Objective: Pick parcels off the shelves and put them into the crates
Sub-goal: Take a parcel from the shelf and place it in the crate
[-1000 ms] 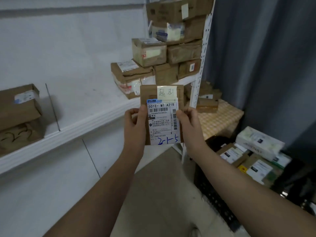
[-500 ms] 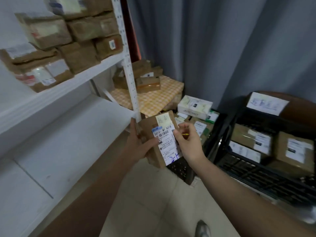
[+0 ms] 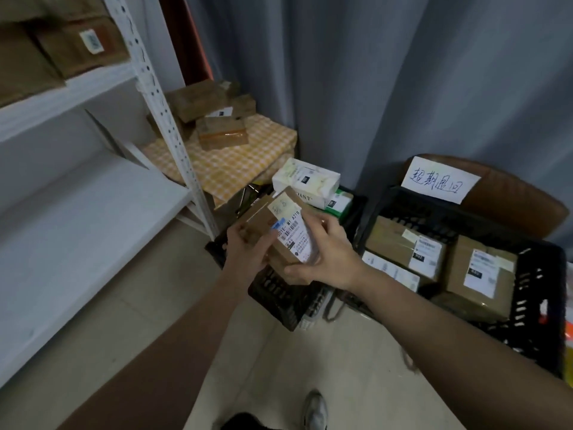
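Both hands hold a small brown cardboard parcel (image 3: 273, 226) with a white shipping label and a pale sticky note. My left hand (image 3: 248, 254) grips its left side, my right hand (image 3: 322, 259) wraps its right and lower edge. The parcel hangs tilted above a black crate (image 3: 288, 302) on the floor, which holds a white box (image 3: 305, 184) and other parcels, mostly hidden by my hands. A second black crate (image 3: 539, 280) at the right holds several brown parcels (image 3: 480, 268). More brown parcels (image 3: 71, 45) sit on the upper shelf at top left.
A white metal shelf unit (image 3: 158, 97) stands at the left, with a bare lower shelf (image 3: 77, 231). Behind its post a checked yellow cloth (image 3: 238, 162) carries several boxes. A handwritten paper sign (image 3: 440, 180) leans behind the right crate. Grey curtains hang behind. My shoe (image 3: 316, 411) is on the tiled floor.
My view has swung right and down from the shelves to the crates. Both hands have carried the parcel down, and it now hangs tilted over the left crate.
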